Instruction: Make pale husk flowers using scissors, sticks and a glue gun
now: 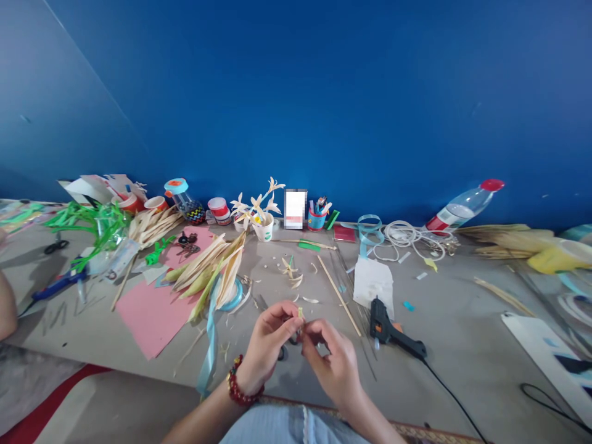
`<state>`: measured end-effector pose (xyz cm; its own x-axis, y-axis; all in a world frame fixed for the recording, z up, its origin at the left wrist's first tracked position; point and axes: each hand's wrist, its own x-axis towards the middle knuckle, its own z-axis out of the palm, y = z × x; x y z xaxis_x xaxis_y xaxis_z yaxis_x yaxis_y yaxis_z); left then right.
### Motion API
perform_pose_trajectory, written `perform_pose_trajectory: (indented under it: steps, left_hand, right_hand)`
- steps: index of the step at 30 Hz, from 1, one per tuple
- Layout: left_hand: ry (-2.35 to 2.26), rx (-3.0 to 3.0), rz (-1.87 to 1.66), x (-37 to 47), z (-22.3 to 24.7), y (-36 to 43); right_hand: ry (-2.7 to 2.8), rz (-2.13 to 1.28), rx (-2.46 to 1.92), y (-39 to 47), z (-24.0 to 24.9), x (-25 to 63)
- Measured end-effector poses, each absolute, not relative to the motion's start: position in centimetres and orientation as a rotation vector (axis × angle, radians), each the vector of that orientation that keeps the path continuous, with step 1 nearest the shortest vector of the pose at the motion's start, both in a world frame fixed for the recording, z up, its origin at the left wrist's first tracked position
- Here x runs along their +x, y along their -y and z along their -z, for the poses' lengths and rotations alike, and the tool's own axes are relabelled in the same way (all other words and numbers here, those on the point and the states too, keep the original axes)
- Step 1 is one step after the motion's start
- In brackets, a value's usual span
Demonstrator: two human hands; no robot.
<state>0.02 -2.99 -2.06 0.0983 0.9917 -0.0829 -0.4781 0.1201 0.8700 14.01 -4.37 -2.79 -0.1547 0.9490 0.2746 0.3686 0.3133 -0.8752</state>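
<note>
My left hand (274,333), with a red bead bracelet (240,383) at its wrist, pinches a small pale yellow piece (300,312) between thumb and fingertips. It looks like dried corn husk, though the fingers hide most of it. My right hand (329,353) closes on the lower end of this piece, its fingertips beside the left thumb. Under both hands lies a dark, looped object (282,353), partly covered, perhaps scissors. Beyond them, a small husk flower (289,269) and loose petals (296,282) rest on the grey table (277,296).
On the right lies a black glue gun (391,330) with its cord. Corn husks (206,265), blue ribbon (210,345) and pink paper (150,317) are on the left. Behind stand a cup of husk flowers (263,229), a phone-like screen (295,208) and a tilted bottle (462,209). Another person's arm (5,302) shows at far left.
</note>
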Motion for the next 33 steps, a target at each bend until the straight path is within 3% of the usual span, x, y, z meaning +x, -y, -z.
perform_pose_trajectory:
  steps: [9, 18, 25, 33]
  left_hand:
    - [-0.826, 0.705, -1.255, 0.0, 2.2, 2.9]
    - [-0.704, 0.622, -1.162, -0.4, 2.2, 2.8]
    - [-0.573, 0.528, -0.998, -0.5, 2.1, 2.9]
    - [-0.545, 0.465, -0.898, -0.7, 1.9, 2.8]
  right_hand:
    - [1.511, -1.092, -1.19, 4.5, 2.7, 13.5]
    - [1.584, -0.997, -1.103, 4.1, 1.6, 14.7]
    - [1.07, -1.544, -0.889, 2.6, 1.7, 15.1]
    - [0.939, -1.774, -0.758, 2.2, 1.8, 15.1]
